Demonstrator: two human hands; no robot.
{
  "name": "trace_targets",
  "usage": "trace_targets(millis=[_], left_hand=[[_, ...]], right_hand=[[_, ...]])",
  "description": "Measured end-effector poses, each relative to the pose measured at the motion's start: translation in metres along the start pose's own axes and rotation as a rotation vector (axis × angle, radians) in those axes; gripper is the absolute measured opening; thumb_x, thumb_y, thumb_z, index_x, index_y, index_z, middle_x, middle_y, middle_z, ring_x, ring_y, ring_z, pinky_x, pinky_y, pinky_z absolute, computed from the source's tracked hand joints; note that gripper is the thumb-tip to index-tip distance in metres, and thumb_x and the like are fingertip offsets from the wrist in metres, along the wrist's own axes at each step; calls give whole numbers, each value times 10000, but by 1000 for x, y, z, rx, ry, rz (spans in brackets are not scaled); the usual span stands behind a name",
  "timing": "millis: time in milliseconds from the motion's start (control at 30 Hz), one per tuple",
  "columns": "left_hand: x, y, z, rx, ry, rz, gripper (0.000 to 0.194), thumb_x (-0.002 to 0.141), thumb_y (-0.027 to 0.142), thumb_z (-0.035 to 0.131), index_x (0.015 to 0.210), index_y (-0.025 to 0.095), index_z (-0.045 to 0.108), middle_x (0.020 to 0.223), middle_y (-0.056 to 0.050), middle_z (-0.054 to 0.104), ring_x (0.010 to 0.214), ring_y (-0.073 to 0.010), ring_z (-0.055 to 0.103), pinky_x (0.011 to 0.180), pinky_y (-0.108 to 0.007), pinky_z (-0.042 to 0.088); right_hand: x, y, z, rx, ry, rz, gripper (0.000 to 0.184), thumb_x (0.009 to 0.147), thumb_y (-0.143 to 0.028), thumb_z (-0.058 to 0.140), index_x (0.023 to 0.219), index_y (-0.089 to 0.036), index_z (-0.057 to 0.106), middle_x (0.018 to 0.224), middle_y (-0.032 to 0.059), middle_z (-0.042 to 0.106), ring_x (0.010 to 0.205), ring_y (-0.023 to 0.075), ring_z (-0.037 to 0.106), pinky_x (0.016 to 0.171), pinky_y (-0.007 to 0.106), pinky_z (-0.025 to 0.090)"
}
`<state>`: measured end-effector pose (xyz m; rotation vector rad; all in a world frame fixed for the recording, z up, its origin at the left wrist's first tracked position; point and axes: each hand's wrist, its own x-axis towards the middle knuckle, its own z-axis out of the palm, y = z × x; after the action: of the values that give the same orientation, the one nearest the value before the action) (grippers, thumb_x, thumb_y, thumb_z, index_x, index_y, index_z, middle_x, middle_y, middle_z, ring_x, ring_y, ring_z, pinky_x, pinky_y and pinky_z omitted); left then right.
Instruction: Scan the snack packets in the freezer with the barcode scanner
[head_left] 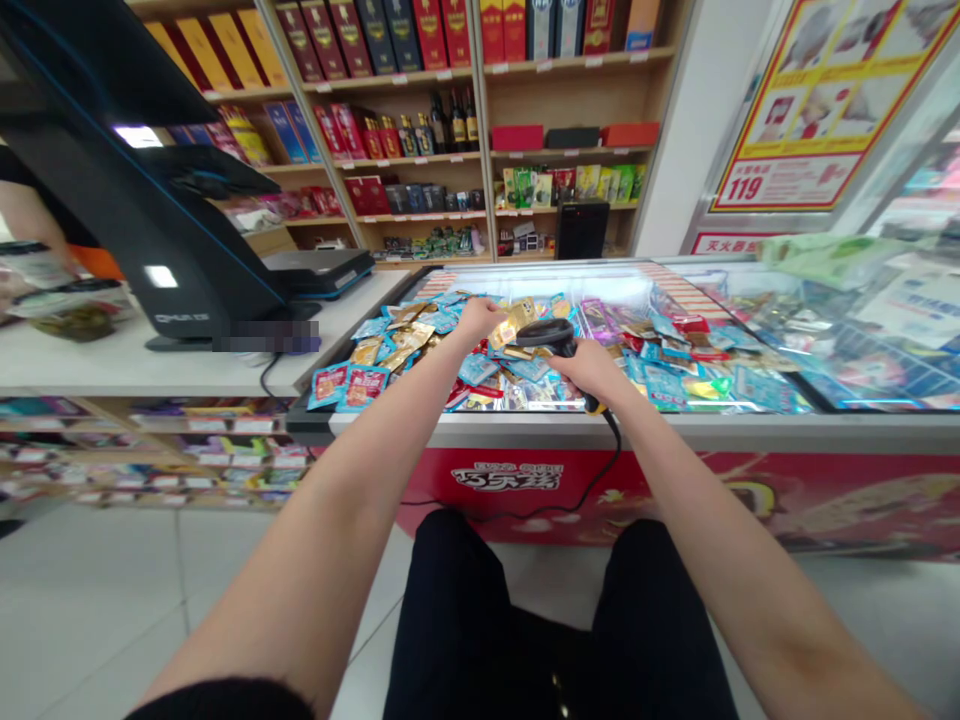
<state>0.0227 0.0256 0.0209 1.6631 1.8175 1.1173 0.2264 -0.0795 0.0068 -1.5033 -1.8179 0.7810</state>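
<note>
Here at the freezer, the left hand [480, 318] has a narrow pinching grip on a gold packet [514, 322], up above the heap, while the right hand [589, 368] wraps its grip around a black barcode scanner [546, 335], its head just beside the packet; whether they touch, I can't tell. This looks like the lining-up step of a scan, and the next move seems to call for a steady packet with its code facing the reader, though no code is readable from here. Below, blue packets [478, 370], more gold ones and a few red packets [367, 388] crowd the glass top of the chest freezer [675, 500], and a green plastic bag [832, 255] lies to the right. Over on the left worktop [90, 375] sits a clear tub [75, 318], something dark green inside, and behind it all, the wooden shelving [570, 97] carries bottles [454, 122] and gift boxes.
</note>
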Motion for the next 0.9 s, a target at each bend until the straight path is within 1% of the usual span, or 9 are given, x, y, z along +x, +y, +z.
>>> trace_targets(millis=[133, 233, 300, 400, 500, 600, 667, 767, 900], left_hand=[[2, 0, 7, 92, 15, 82, 121, 643, 181, 675, 570, 172, 579, 544, 37, 515, 614, -127, 516, 672, -243, 431], [1, 1, 11, 109, 7, 103, 91, 657, 185, 667, 595, 163, 604, 563, 29, 537, 610, -125, 517, 662, -238, 431], [0, 2, 14, 120, 2, 92, 93, 660, 190, 677, 603, 163, 608, 550, 28, 530, 605, -126, 518, 654, -235, 433], [-3, 5, 20, 111, -27, 50, 110, 665, 203, 702, 622, 166, 608, 517, 35, 502, 586, -125, 519, 639, -233, 443], [-7, 13, 32, -25, -117, -50, 119, 672, 196, 721, 688, 168, 607, 538, 41, 525, 577, -121, 546, 637, -236, 468], [-10, 27, 52, -247, -246, -197, 143, 693, 154, 716, 735, 175, 582, 574, 48, 562, 596, -113, 584, 664, -245, 500], [-11, 39, 69, -336, -311, -254, 145, 725, 126, 691, 724, 179, 557, 566, 58, 559, 592, -98, 585, 681, -245, 513], [-9, 59, 99, -433, -398, -263, 156, 764, 70, 635, 706, 171, 531, 571, 59, 564, 587, -81, 579, 725, -258, 537], [-4, 91, 141, -586, -527, -221, 139, 747, 19, 619, 741, 147, 565, 637, 28, 608, 645, -81, 607, 806, -277, 550]], right_hand=[[0, 6, -3, 15, 1, 16, 172, 789, -226, 603, 657, -179, 505, 504, 11, 569, 384, 146, 565, 396, 232, 425], [0, 8, -5, 9, 2, 28, 177, 791, -241, 612, 665, -175, 508, 518, 17, 576, 395, 150, 574, 397, 229, 424], [0, 10, -6, 12, 1, 32, 167, 790, -236, 615, 679, -173, 509, 523, 15, 576, 392, 146, 568, 395, 227, 422], [1, 15, -7, 63, 8, 48, 117, 791, -218, 620, 753, -174, 518, 531, -3, 574, 382, 135, 548, 383, 221, 417], [3, 25, -11, 106, 24, 61, 130, 797, -236, 640, 787, -178, 524, 523, -16, 562, 380, 127, 533, 373, 212, 406], [5, 40, -22, 137, 61, 103, 162, 798, -253, 654, 748, -179, 520, 521, -9, 558, 373, 122, 520, 370, 218, 409], [6, 51, -35, 176, 101, 134, 167, 802, -249, 655, 746, -182, 512, 517, -14, 552, 364, 118, 502, 364, 223, 407], [4, 69, -59, 247, 185, 196, 169, 808, -244, 662, 772, -188, 506, 499, -32, 531, 363, 114, 485, 350, 218, 395], [-3, 89, -98, 318, 305, 257, 163, 817, -220, 653, 759, -185, 504, 483, -35, 514, 355, 108, 460, 334, 217, 377]])
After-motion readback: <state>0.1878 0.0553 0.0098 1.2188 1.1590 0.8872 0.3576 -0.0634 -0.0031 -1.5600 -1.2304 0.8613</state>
